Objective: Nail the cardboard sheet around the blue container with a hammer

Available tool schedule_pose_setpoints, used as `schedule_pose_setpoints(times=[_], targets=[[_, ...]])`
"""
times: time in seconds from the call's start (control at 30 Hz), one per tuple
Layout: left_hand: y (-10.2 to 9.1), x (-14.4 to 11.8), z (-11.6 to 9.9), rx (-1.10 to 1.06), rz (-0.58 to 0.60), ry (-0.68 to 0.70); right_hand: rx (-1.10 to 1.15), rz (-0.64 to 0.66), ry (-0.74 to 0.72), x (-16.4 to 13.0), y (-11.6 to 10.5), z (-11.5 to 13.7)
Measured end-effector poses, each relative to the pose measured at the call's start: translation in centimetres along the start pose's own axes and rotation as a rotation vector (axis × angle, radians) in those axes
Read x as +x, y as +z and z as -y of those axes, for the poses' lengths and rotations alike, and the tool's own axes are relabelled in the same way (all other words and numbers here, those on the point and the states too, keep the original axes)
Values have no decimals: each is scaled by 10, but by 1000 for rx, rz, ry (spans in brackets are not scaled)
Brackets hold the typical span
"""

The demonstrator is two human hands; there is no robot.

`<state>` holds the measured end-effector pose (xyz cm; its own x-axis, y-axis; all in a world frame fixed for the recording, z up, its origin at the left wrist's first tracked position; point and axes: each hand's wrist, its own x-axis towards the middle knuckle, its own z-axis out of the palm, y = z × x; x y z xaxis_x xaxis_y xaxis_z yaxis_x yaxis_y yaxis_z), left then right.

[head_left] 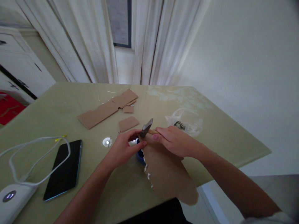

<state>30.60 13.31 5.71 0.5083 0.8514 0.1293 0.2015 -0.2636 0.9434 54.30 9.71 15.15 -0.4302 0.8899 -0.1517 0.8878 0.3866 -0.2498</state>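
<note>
Here, low in the frame's centre, a brown cardboard piece (167, 174) hangs past the table (221, 137) edge; it looks light, thin and bendable, best pinched near its top. The left hand (123, 149) pinches that top edge, while the right hand (176, 140) closes around a grey-bladed tool (146, 127). Beyond lie cardboard scraps (105, 112).

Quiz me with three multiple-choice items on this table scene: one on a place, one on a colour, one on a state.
1. Where does the phone lie?
A. left of the hands
B. beside the plastic bag
C. on the cardboard strip

2. What colour is the cable?
A. black
B. white
C. red

3. What does the right hand do?
A. rests flat on the table
B. holds the cardboard piece
C. hangs off the table

Answers: 1 A, it lies at the table's left part; 2 B, the looped cable is white; 3 B, its fingers grip the cardboard's top.
</note>
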Motion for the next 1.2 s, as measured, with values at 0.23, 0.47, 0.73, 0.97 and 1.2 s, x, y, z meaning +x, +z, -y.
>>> schedule_pose_setpoints(times=[0.23, 0.47, 0.73, 0.97, 1.2], targets=[[1, 0, 2, -13, 5, -8, 2, 16, 9, 0, 2, -1], [1, 1, 1, -21, -3, -29, 45, 0, -1, 0, 5, -4], [4, -2, 4, -80, -78, -120, 663, -299, 128, 7, 9, -40], [-16, 3, 7, -3, -206, -169, 1573, -247, 218, 43, 38, -86], [-78, -15, 25, 915, -313, -480, 1717, -152, 190, 56, 63, -108]])
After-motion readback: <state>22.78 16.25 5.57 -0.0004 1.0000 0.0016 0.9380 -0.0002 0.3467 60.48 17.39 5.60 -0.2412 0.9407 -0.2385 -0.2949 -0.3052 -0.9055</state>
